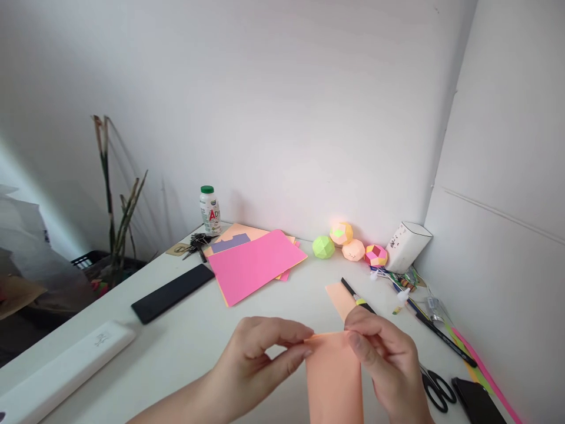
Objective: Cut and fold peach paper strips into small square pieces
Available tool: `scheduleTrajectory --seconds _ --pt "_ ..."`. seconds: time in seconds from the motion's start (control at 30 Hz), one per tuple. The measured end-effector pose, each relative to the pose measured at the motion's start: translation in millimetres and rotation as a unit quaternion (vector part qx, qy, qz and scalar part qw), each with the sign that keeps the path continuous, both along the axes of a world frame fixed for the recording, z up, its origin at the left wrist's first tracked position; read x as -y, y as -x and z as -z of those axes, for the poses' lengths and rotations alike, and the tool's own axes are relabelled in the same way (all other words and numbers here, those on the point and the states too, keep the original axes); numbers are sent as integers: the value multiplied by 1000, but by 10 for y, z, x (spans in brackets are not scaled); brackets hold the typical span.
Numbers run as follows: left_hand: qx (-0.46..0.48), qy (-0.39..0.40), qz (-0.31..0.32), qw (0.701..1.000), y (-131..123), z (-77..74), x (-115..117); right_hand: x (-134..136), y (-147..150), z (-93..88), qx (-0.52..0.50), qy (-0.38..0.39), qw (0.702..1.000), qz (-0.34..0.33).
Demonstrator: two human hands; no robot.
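Observation:
My left hand (253, 359) and my right hand (384, 359) both pinch the top edge of a peach-orange paper strip (334, 380), one at each upper corner. The strip hangs down toward me above the white desk (185, 347). Just behind my right hand, a second peach paper piece (339, 297) lies flat on the desk, with a black pen with a yellow band (358, 299) lying beside it.
A stack of pink and orange paper sheets (253, 265) lies mid-desk, a black flat case (173, 292) left of it, keys (197, 242) and a small bottle (210, 211) behind. Several folded paper balls (348, 244) and a white box (406, 246) stand by the wall. Scissors (436, 388) lie at the right.

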State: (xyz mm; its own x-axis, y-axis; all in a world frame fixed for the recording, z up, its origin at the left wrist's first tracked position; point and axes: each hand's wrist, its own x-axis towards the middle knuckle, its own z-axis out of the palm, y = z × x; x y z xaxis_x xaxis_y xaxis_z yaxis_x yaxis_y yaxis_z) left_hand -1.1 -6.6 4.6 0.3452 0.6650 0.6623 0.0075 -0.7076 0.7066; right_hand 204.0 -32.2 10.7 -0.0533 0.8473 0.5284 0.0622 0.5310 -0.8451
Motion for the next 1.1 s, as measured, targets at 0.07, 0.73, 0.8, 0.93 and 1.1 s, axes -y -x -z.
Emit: scheduleTrajectory --seconds 0.07,0.73,0.8,0.93,1.1 --pt "3 1 -11 1000 -4 3 8 -4 1 19 1 1 1000 0" --pt "89 169 2 982 -119 24 79 26 54 20 29 -64 996 51" --pt "89 148 -7 985 -117 15 72 30 64 15 32 -64 996 52" --pt "103 130 -27 986 -116 14 62 39 81 15 34 -70 995 54" --pt "171 188 -7 967 -147 54 78 36 77 46 46 -85 994 51"
